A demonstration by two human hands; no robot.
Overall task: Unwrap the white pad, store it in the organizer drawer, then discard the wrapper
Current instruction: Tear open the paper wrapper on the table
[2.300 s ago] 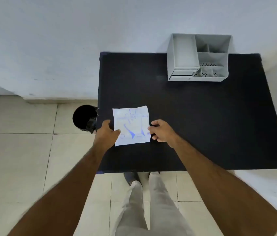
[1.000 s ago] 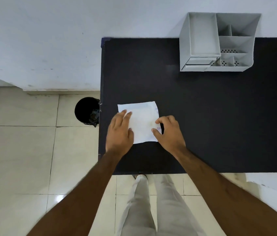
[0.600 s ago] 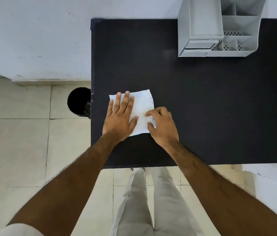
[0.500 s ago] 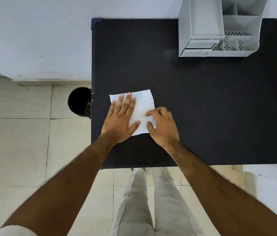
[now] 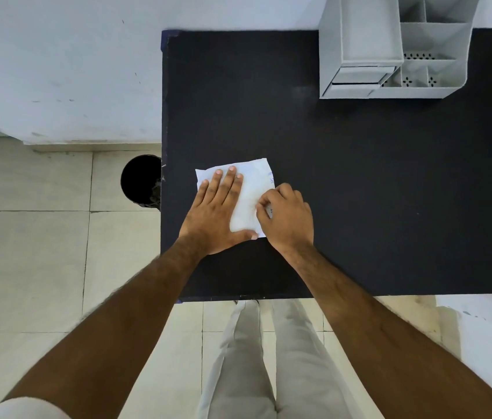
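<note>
A white wrapped pad [image 5: 254, 189] with faint blue print lies flat on the black table [image 5: 359, 192], near its front left. My left hand [image 5: 216, 210] rests flat on the pad's left half, fingers spread, pressing it down. My right hand [image 5: 287, 217] is curled at the pad's right edge, its fingertips pinching the wrapper there. The grey organizer [image 5: 389, 49] stands at the table's far right, with a closed drawer [image 5: 359, 77] low in its left section.
A black round bin [image 5: 140, 182] stands on the tiled floor just left of the table. A white wall runs behind the table. My legs show below the table's front edge.
The pad was turned over, its printed face down. My left hand moved from its edge onto its top and lies flat. My right hand's fingers have closed on the right edge.
</note>
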